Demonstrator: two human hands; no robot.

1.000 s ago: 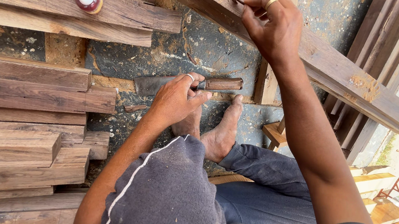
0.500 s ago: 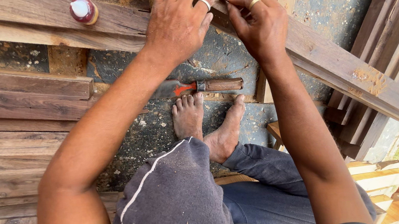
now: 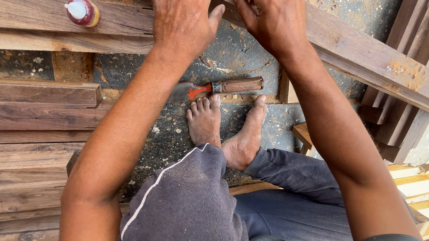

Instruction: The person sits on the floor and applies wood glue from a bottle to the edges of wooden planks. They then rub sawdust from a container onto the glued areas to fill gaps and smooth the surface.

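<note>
Both hands work at the top of the view on a long wooden plank that slants down to the right. The left hand lies flat and open on the wood, fingers spread; the right hand pinches its fingertips together at a splintered spot on the plank's edge. A wooden-handled chisel lies on the floor just beyond the bare toes. A small capped bottle stands on a beam at upper left.
</note>
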